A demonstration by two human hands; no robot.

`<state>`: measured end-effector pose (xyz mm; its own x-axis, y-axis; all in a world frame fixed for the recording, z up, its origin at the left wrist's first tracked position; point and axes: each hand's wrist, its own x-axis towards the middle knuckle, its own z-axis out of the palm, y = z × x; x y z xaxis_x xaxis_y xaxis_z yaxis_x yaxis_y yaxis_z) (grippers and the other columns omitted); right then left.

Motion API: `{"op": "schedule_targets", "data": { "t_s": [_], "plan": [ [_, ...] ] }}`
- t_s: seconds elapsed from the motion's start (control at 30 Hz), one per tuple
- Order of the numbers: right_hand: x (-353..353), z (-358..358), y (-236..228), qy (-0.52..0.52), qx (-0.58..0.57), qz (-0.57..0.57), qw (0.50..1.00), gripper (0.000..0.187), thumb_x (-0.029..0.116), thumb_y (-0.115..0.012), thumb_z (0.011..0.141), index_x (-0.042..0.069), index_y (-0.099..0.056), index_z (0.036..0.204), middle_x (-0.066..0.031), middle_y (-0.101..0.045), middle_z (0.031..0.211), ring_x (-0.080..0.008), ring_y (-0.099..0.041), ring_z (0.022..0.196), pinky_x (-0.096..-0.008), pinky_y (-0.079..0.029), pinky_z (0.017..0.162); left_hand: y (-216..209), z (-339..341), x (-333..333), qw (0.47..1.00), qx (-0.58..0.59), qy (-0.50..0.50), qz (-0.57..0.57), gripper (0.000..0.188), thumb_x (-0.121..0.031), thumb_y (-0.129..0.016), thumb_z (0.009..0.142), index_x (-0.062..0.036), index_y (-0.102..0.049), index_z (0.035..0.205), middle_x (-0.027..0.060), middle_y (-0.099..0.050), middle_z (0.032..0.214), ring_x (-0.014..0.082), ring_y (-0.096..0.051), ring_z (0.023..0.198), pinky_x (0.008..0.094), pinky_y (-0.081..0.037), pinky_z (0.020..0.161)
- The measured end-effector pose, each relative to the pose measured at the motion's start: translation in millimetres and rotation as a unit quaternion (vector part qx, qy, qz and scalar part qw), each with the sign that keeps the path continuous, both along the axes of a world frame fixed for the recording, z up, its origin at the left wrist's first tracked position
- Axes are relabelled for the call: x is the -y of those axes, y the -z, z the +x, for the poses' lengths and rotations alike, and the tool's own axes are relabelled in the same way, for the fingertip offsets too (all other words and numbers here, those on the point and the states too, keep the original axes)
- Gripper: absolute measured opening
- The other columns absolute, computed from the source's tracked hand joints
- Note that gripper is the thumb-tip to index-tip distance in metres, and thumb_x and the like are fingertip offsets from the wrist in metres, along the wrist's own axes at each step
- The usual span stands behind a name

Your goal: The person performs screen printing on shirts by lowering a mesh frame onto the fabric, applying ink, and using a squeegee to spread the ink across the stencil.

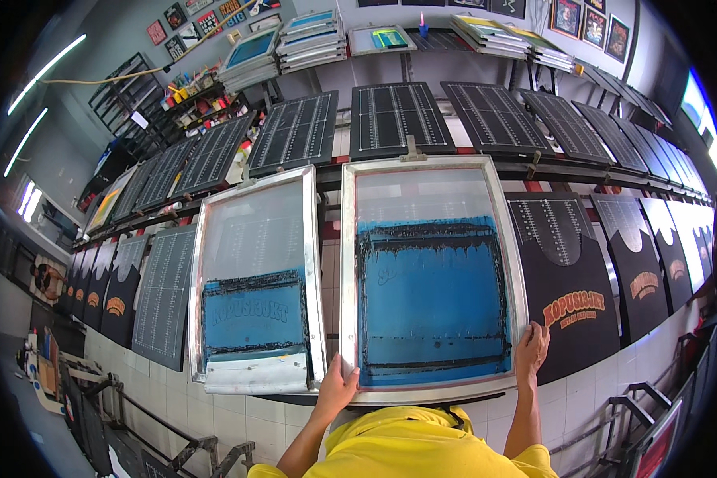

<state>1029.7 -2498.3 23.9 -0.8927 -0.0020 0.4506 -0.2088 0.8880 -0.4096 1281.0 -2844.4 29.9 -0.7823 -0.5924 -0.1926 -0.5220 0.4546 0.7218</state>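
A silkscreen frame (518, 279) with an aluminium border lies flat in front of me, its mesh blue in the lower part and edged with black smears. My left hand (338, 386) grips the frame's lower left corner, thumb on the rim. On the lower right side, my right hand (531, 350) is closed around the frame's edge. Left of it, close beside my left hand, rests a second silkscreen frame (317, 279) with a smaller blue area. A wide, pale squeegee-like blade (256, 374) lies across that frame's near end.
Black printing boards (402, 118) stand in long rows ahead and to both sides. Dark shirts with orange prints (570, 295) lie on boards at right, others (115, 307) at far left. Stacked frames (311, 44) sit at the back. Metal racks (653, 418) flank me.
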Motion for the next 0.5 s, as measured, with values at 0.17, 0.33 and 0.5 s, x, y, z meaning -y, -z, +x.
{"op": "schedule_targets", "data": {
  "t_s": [0.17,0.33,0.5],
  "plan": [
    [-13,-15,28,0.007,0.020,-0.019,1.000,0.025,0.017,-0.049,0.094,-0.002,-0.063,0.085,-0.0176,-0.063,0.078,-0.0350,-0.059,0.079,-0.0433,-0.046,0.073,-2,-7,-1,0.999,0.015,-0.044,0.021,0.066,-0.036,-0.060,0.088,0.0115,-0.042,0.131,0.0317,-0.053,0.125,0.0414,-0.052,0.117,0.0407,-0.042,0.099],
    [-22,-26,26,0.003,0.127,-0.117,0.985,0.023,0.015,-0.055,0.090,-0.005,-0.064,0.085,-0.0191,-0.064,0.076,-0.0340,-0.061,0.070,-0.0415,-0.047,0.065,-25,-12,-3,0.997,-0.019,-0.076,0.001,0.064,-0.031,-0.064,0.085,0.0121,-0.045,0.128,0.0296,-0.059,0.115,0.0370,-0.059,0.108,0.0376,-0.046,0.093],
    [-9,-53,-6,-0.038,0.148,-0.206,0.967,0.020,0.009,-0.056,0.087,-0.007,-0.067,0.092,-0.0168,-0.067,0.074,-0.0180,-0.063,0.066,-0.0313,-0.047,0.062,-78,-38,9,0.983,-0.129,-0.100,0.085,0.058,-0.018,-0.066,0.085,0.0117,-0.044,0.130,0.0217,-0.063,0.108,0.0221,-0.062,0.099,0.0310,-0.048,0.086]
  ]
}}
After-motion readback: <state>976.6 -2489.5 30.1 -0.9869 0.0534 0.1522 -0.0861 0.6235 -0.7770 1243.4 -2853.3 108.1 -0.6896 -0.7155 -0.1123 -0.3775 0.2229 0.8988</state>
